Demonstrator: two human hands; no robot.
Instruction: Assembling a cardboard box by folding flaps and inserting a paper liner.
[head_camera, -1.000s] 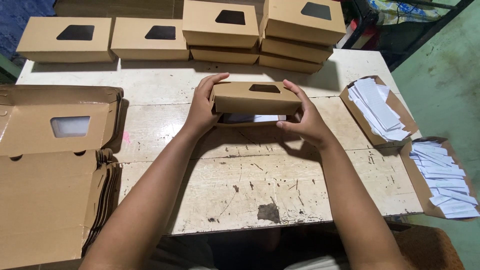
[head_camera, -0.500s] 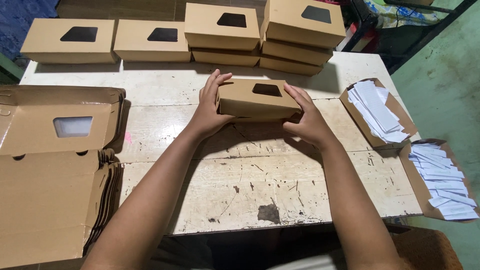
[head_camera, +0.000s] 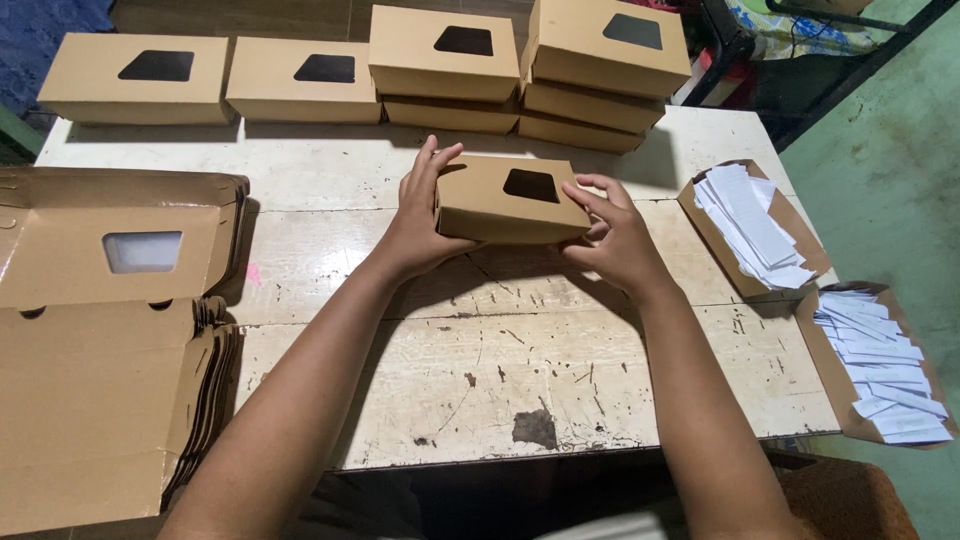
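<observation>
- Brown cardboard box with a dark cut-out window in its lid (head_camera: 512, 198), folded up and closed, is held just above the worn, paint-chipped white wooden table (head_camera: 560, 370), near its middle.
- Left hand (head_camera: 422, 218) grips the box's left end, fingers upright against the side; right hand (head_camera: 612, 232) grasps the right end, thumb underneath, fingertips on the lid edge.
- Done, by the look of it: finished window boxes (head_camera: 445, 60) line the far edge, some single, some stacked two or three high.
- Left to do, judging by the pile: a thick stack of flat unfolded box blanks (head_camera: 100, 350) sits at the left.
- Two open cardboard trays of white paper strips (head_camera: 800, 280) lie at the right edge.
- Hard to tell: whether the held box contains anything; how many blanks remain; the stack runs out of frame.
</observation>
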